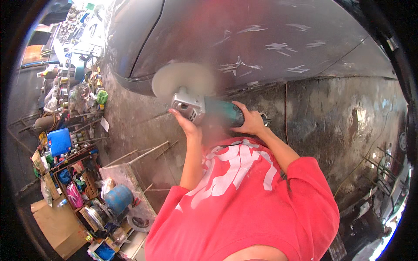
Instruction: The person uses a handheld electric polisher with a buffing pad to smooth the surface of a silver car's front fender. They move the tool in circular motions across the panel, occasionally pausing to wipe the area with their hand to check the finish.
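Polisher (213,111) with right hand (251,122) around its green rear (231,115), left hand (189,127) apparently around its silver head (188,102)

Car body (183,32) across far side. Before it, polisher (222,112): left hand (187,124) at gear head (190,105), right hand (251,122) at rear end (236,116). Pad (183,78) beyond gear head, overlapping car body in view. Cord (286,113) on floor (315,117), right of polisher. Container (118,199) lower left; cardboard (61,226) left of container.

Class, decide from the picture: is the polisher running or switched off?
The polisher looks to be running: its pad blurs into a smooth pale disc, while the metal head stays sharp.
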Demonstrator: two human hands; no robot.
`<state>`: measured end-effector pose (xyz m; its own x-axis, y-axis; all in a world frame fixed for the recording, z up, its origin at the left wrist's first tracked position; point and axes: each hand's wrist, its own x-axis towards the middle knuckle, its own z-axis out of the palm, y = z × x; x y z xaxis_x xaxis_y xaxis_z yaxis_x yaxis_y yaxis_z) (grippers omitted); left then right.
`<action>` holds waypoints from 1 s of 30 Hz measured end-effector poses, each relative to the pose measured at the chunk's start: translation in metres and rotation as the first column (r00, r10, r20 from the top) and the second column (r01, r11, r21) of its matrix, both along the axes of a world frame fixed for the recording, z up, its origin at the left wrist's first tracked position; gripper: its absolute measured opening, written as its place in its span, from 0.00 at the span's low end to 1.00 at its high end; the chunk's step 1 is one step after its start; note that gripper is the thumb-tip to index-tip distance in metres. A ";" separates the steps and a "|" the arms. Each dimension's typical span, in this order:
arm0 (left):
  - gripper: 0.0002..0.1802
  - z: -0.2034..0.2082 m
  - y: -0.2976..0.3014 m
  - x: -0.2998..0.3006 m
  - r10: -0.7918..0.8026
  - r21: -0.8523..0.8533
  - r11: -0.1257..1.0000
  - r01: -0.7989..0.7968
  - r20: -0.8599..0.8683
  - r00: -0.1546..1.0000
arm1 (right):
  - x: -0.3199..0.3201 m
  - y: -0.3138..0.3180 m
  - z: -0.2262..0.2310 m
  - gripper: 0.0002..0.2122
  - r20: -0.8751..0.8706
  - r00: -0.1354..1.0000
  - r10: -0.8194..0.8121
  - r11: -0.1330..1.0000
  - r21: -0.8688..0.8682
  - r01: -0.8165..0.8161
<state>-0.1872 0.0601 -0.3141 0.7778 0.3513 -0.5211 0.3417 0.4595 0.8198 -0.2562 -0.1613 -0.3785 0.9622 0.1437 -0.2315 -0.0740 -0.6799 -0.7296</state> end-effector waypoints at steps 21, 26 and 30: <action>0.39 -0.095 -0.110 -0.060 -0.654 -0.072 0.756 0.650 -0.032 0.756 | -0.088 -0.123 -0.024 0.44 -0.180 0.931 -0.317 0.922 0.173 0.347; 0.44 -0.069 -0.032 -0.055 -0.462 -0.126 0.884 0.449 -0.107 0.880 | -0.071 -0.039 -0.088 0.43 -0.204 0.963 -0.174 0.961 0.176 0.211; 0.45 -0.067 0.048 -0.033 -0.288 0.033 0.954 0.297 -0.168 0.943 | -0.041 0.056 -0.115 0.42 -0.256 0.962 -0.090 0.968 0.205 0.145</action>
